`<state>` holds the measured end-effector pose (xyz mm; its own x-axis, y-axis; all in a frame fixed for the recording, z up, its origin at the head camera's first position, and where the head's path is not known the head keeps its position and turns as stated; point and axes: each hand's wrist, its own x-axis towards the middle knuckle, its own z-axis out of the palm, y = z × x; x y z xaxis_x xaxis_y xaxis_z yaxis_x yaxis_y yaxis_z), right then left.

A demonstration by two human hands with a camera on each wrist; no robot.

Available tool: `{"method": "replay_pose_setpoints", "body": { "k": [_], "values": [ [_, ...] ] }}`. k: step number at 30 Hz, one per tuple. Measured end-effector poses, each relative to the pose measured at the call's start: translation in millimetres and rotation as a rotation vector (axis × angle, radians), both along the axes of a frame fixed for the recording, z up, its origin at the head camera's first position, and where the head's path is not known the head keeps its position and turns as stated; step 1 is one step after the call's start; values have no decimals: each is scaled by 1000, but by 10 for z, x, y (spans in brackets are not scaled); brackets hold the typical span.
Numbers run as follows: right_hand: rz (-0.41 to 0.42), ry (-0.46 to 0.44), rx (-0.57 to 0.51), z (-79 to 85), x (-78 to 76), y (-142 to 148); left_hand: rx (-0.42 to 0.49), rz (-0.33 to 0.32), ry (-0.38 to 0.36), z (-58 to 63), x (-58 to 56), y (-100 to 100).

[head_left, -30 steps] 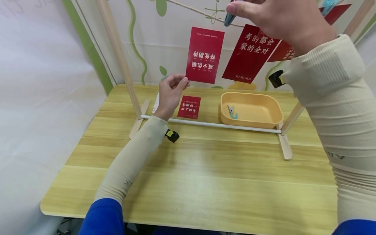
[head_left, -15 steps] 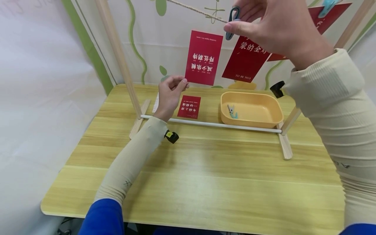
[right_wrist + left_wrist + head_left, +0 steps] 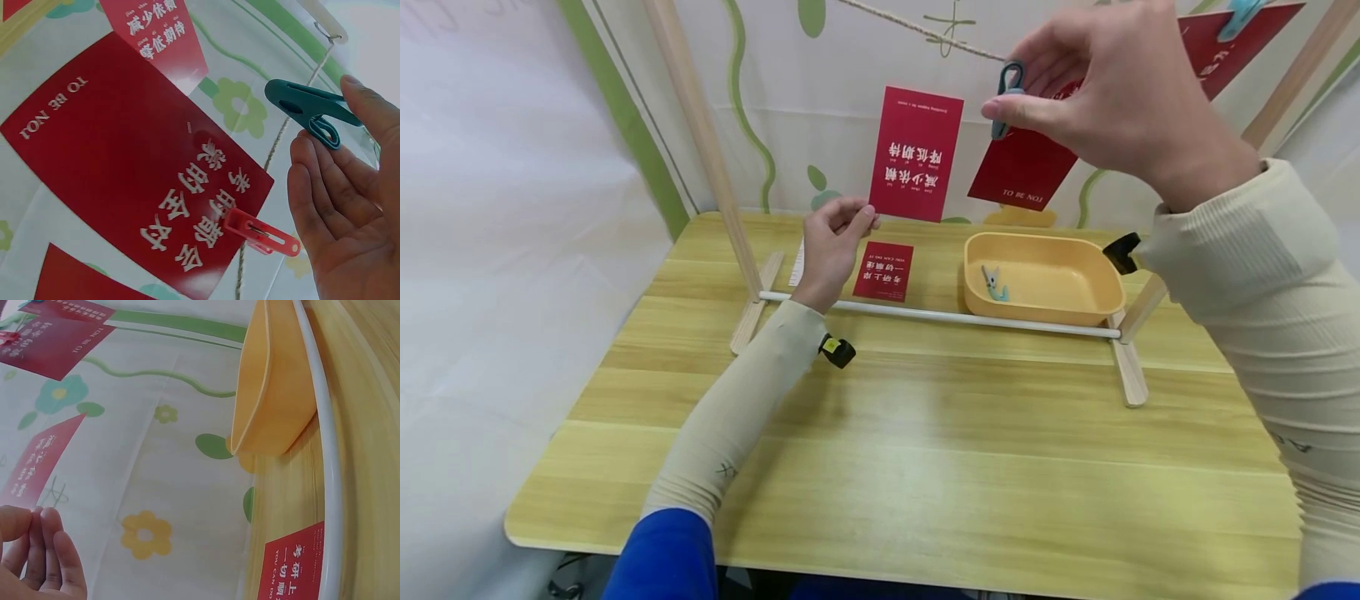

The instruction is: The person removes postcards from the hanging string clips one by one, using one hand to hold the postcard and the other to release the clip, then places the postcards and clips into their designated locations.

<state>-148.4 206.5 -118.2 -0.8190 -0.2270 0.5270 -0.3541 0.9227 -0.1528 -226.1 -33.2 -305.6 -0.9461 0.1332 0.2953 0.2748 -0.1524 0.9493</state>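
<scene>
"Surface biggest: broad pale wood-grain slab (image 3: pixel 880 467), corner rounded. What stands on it?"

"Upright frame of plain wooden bars (image 3: pixel 700 125). White round rod (image 3: pixel 925 313) low across it, beige twisted rope (image 3: pixel 917 27) up top. Shallow yellow rectangular plastic tray (image 3: pixel 1067 277) just behind the rod."

"Hands?"

"Right hand (image 3: pixel 1138 117) up near the rope, a dark teal plastic spring clip (image 3: pixel 303 100) between thumb and fingers. Left hand (image 3: pixel 831 250) lower, thumb and forefinger pinching one bottom corner of a bright red rectangular card with white lettering (image 3: pixel 917 154)."

"Cards done?"

"Two at least, I'd judge: a dark red rectangular card marked TO BE NO.1 (image 3: pixel 1022 171), partly behind the right hand, and another red card farther right (image 3: pixel 1240 54). More may be hidden."

"Left to do?"

"Card in the left hand: upright, apart from the rope, no clip on it. One small red lettered card (image 3: pixel 883 271) lies flat on the surface beyond the rod; likely untouched work."

"Clips, last."

"Translucent red plastic clip (image 3: pixel 253 230) on the first hung card, pale turquoise plastic clip (image 3: pixel 1240 18) on the second. Teal one grips no card; can't tell if it meets the rope. Spare small grey and turquoise clips (image 3: pixel 992 282) lie in the tray. Past halfway, at a guess."
</scene>
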Motion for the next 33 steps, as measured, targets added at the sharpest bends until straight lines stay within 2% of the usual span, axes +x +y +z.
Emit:
{"method": "replay_pose_setpoints", "body": {
  "k": [9,27,30,33],
  "values": [
    [-13,-13,41,-133,58,112,-3,17,-10,-2,42,-17],
    [46,-48,60,-425,124,297,-19,10,-45,-77,58,-16],
    [50,-58,58,-469,124,326,-23,14,-51,-103,41,-11],
    [48,-70,59,-515,124,352,-25,14,-55,-154,-25,-7]
  ]
}}
